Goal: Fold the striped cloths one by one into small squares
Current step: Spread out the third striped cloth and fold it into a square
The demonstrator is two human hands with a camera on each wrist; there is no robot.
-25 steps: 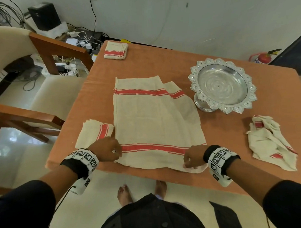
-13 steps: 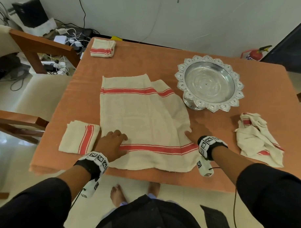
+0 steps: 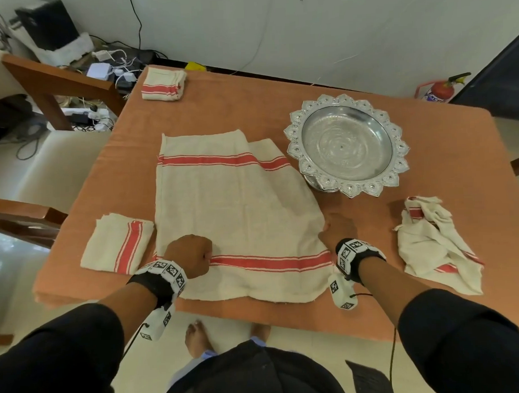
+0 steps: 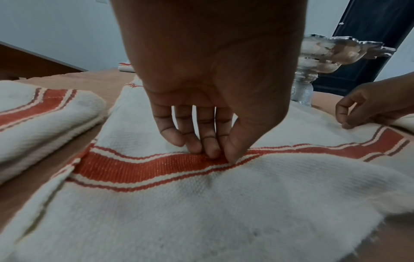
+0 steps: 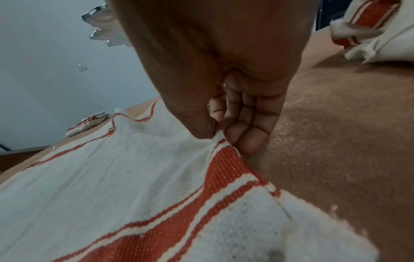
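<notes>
Cream woven cloth with red stripes point(image 3: 238, 214) lies flat mid-desk point(image 3: 427, 149), near edge overhanging. Left hand point(image 4: 210, 99) pinches near red stripe, fingers point(image 4: 208, 141) bunched against thumb. Right hand point(image 5: 233, 113) pinches right edge beside same stripe. Advice: lift both pinches level, carry near edge to far stripe, align corners, then flatten crease.

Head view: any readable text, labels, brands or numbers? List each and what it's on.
No text reads in full.
Fire extinguisher: a label with lettering, too blurred to read.
Wrist bands on the left hand and right hand: black-and-white square marker patterns, no letters or numbers.
Striped cloths and silver tray: no text.
</notes>
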